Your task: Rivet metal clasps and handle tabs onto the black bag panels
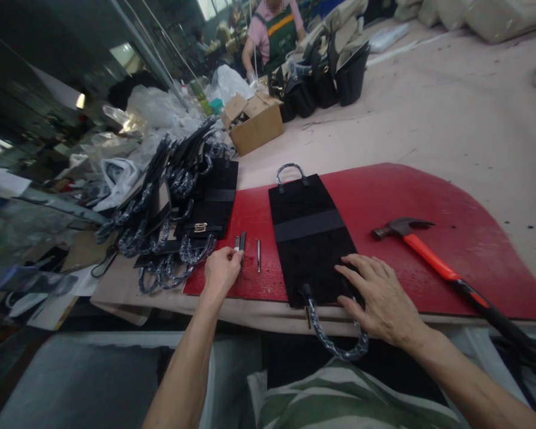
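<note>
A black bag panel (310, 238) lies flat on the red mat (402, 190), with a plastic-wrapped handle at its far end and another at its near end. My right hand (377, 295) rests on the panel's near right corner, fingers spread. Left of the panel, my left hand (226, 268) has its fingers pinched at the near end of a small dark metal tool (242, 241). Between that tool and the panel, a thin metal rod (258, 256) lies on the mat.
A hammer (433, 256) with an orange and black handle lies at the right. Black panels with wrapped handles (183, 185) are piled at the left. Further back are a cardboard box (258, 126), black bags (326, 77) and a person in a green apron (280, 39).
</note>
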A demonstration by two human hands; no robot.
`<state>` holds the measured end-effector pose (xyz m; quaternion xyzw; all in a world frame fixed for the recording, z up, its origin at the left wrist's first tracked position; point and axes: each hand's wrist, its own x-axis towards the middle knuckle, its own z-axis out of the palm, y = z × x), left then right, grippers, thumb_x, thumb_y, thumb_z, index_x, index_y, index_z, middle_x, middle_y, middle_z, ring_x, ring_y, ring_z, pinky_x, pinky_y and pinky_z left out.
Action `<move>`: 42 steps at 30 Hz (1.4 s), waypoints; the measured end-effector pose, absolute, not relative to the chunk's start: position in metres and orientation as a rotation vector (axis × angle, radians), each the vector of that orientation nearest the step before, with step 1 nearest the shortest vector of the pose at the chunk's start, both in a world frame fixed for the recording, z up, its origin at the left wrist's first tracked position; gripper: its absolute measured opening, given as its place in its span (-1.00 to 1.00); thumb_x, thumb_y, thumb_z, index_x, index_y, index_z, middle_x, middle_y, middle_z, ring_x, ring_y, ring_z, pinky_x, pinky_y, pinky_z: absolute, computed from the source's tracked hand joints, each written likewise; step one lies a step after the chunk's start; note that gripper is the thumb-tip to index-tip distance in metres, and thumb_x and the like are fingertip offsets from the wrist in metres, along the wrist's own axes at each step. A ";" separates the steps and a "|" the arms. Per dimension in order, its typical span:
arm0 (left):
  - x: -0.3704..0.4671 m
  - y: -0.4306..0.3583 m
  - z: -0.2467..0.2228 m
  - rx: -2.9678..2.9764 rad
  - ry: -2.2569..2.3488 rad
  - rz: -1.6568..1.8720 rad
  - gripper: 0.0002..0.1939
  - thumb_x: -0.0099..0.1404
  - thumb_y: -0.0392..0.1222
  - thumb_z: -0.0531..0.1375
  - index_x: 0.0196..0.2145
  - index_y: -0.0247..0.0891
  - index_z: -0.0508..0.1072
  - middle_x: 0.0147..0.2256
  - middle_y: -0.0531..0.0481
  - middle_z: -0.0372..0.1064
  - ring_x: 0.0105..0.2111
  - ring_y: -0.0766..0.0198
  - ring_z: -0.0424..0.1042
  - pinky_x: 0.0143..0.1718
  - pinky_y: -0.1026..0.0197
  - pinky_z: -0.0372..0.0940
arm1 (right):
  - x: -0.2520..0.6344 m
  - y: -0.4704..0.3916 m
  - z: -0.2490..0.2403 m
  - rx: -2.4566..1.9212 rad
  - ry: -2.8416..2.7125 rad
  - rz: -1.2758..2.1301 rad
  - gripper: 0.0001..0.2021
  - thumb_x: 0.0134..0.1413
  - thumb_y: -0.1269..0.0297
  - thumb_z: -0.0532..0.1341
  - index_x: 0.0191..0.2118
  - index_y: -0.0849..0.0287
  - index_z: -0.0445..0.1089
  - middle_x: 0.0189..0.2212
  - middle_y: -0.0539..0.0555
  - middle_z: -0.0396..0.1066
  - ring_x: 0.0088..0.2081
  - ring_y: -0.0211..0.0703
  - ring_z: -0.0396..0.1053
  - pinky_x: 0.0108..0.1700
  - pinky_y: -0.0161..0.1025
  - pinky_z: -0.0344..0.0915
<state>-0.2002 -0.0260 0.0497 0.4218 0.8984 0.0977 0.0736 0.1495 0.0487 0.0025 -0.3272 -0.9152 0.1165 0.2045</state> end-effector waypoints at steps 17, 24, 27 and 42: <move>-0.161 0.009 0.037 0.948 2.175 0.633 -0.77 0.09 -0.03 0.25 -0.44 -0.26 0.39 -0.60 -0.02 0.41 -0.58 0.20 0.42 -0.51 0.21 0.29 | 0.150 0.042 0.014 -0.982 -2.530 0.497 -0.49 0.04 0.22 0.29 0.14 0.20 0.37 0.19 0.26 0.25 0.21 0.21 0.14 0.27 0.14 0.03; -0.088 -0.010 0.037 0.675 1.490 1.261 -0.35 -0.06 -0.03 0.44 -0.04 -0.31 0.38 -0.35 -0.01 0.50 -0.37 0.21 0.54 -0.27 0.16 0.45 | 0.150 0.042 0.014 -0.988 -2.519 0.521 -0.48 0.03 0.22 0.30 0.14 0.18 0.36 0.19 0.26 0.26 0.21 0.22 0.14 0.26 0.15 0.04; -0.064 -0.011 0.028 0.761 1.536 1.311 -0.56 0.05 -0.04 0.41 -0.18 -0.31 0.45 -0.35 -0.02 0.51 -0.36 0.23 0.55 -0.24 0.19 0.44 | 0.150 0.042 0.015 -0.988 -2.530 0.517 -0.47 0.03 0.21 0.31 0.15 0.20 0.36 0.19 0.26 0.25 0.21 0.22 0.13 0.26 0.14 0.03; -0.043 -0.025 0.009 1.324 1.708 1.296 -0.92 0.35 -0.21 0.19 -0.26 -0.23 0.48 -0.29 0.00 0.55 -0.28 0.26 0.55 -0.18 0.24 0.43 | 0.151 0.043 0.015 -0.981 -2.526 0.523 -0.46 0.02 0.21 0.32 0.14 0.24 0.37 0.18 0.27 0.26 0.20 0.21 0.13 0.27 0.14 0.02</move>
